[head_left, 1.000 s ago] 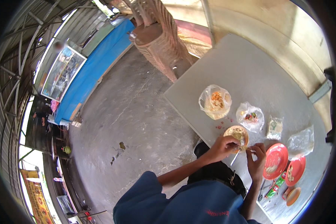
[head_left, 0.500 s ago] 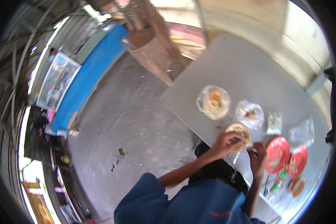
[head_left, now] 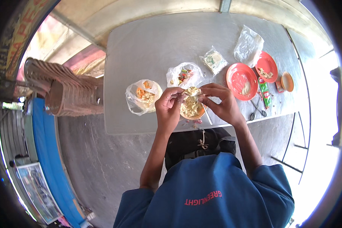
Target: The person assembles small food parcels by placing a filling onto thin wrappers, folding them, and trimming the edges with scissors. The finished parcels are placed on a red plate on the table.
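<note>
Centrally, pale piece pinched between left grip and right grip, over bowl

Around the round, orange, smooth bowl before you: a broad grey tabletop, smooth, with a dull metallic sheen, beneath the bowl; a crinkled, translucent plastic bag, left of it; a round red plate, glossy and plastic-looking, right of it; stacked brown chairs, ribbed, plastic-looking, far left of it; your dark blue cloth shirt, matt, nearer you than the bowl.
</note>
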`<state>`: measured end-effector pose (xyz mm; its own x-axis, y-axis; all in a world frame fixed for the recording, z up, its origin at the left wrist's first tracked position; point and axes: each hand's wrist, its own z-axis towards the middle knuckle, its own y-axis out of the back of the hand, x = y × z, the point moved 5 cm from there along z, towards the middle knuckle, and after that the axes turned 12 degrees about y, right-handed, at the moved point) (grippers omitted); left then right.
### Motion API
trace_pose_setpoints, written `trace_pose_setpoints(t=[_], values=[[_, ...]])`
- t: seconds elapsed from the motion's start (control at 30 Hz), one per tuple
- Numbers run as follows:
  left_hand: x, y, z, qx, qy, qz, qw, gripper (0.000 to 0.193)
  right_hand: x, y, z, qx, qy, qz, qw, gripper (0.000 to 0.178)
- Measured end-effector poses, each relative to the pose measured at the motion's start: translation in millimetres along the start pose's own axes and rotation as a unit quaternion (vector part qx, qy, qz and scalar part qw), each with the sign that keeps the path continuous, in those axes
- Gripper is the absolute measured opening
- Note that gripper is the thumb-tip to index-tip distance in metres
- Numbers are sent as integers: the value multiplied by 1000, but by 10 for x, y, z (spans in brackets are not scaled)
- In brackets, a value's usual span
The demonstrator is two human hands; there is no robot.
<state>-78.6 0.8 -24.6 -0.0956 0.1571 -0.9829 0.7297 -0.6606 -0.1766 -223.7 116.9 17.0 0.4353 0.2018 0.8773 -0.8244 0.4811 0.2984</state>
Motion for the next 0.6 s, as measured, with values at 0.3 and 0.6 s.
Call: trace_pose_setpoints(t=[0.3,0.6], values=[[-344,-47,116,149,73,-130,977,21,454,-140,12,-143,-7,-75,987,15],[49,-82,-35,254,160,-104,948,18,458,-406,-692,-288,-86,-107,948,21]])
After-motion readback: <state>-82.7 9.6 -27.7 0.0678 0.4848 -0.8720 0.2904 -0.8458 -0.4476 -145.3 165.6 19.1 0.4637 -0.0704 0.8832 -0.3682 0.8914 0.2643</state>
